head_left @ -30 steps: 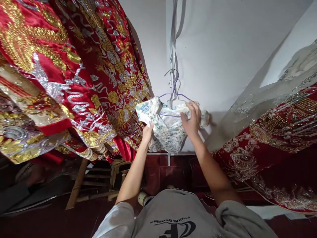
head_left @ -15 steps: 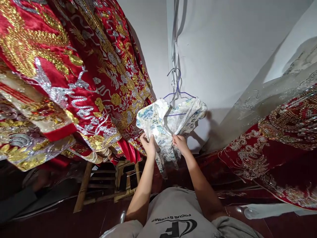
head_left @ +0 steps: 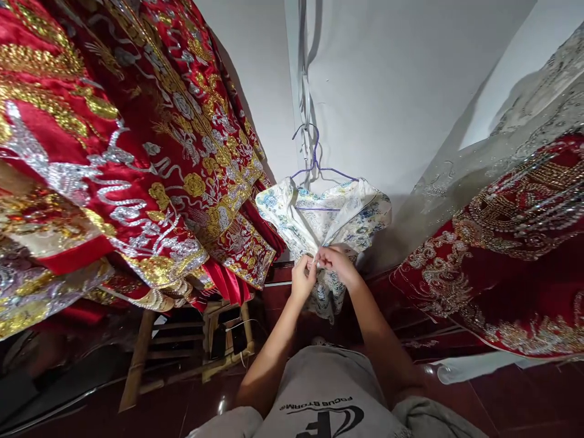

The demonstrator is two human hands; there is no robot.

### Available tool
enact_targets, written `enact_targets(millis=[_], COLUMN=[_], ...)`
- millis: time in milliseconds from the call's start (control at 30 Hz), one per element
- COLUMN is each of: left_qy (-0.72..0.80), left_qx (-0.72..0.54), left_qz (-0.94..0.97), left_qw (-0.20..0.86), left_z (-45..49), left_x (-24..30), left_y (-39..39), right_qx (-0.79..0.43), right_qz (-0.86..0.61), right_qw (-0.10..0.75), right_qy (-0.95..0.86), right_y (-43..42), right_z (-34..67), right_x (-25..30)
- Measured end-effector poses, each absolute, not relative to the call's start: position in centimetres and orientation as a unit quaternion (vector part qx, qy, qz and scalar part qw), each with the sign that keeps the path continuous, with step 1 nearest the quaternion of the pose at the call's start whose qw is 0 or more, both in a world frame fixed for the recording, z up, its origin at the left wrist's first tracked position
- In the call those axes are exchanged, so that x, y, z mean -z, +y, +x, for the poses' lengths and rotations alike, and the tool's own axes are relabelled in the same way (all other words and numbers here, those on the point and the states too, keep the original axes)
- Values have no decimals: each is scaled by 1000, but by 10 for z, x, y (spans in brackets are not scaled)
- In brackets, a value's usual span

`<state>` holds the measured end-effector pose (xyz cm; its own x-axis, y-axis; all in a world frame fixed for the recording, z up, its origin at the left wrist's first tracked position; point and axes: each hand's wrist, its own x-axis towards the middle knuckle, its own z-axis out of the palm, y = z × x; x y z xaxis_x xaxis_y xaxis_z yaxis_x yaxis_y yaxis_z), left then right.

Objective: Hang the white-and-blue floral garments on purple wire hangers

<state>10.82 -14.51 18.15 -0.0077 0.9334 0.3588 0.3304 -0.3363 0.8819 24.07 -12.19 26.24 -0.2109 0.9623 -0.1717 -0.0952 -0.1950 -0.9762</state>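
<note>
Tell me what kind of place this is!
Probably a costume or dress shop, or its storeroom. You can see a shiny red robe with gold and silver embroidery, a dark red beaded gown, and a white garment with blue flowers on a purple wire hanger.

The light was uneven. The white wall (head_left: 410, 91) was fairly bright, while the floor (head_left: 196, 389) was very dim, with one small spot of glare. Beside the strap (head_left: 303, 79) a soft shadow fell on the right, so the light seemed to come more from the left. The shirt (head_left: 314, 225) was well lit and quite sharp. On the red robe (head_left: 214, 152), gold and silver decoration sparkled strongly. Toward the edges, shapes looked stretched, and the lower left corner was too dark to read.
</note>
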Motion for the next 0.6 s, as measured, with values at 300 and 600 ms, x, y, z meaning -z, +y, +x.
enact_targets(millis=[300,600], left_qy=[528,515], left_qx=[-487,-485], left_qz=[628,651], left_qw=[300,275], left_z=[125,117], left_x=[-174,-172], left_y=[-149,-146], right_qx=[-515,-415], right_qz=[-478,-492], right_qw=[449,430], right_qy=[-552,-633], right_y=[-40,-19], right_z=[252,251], right_x=[-378,-416])
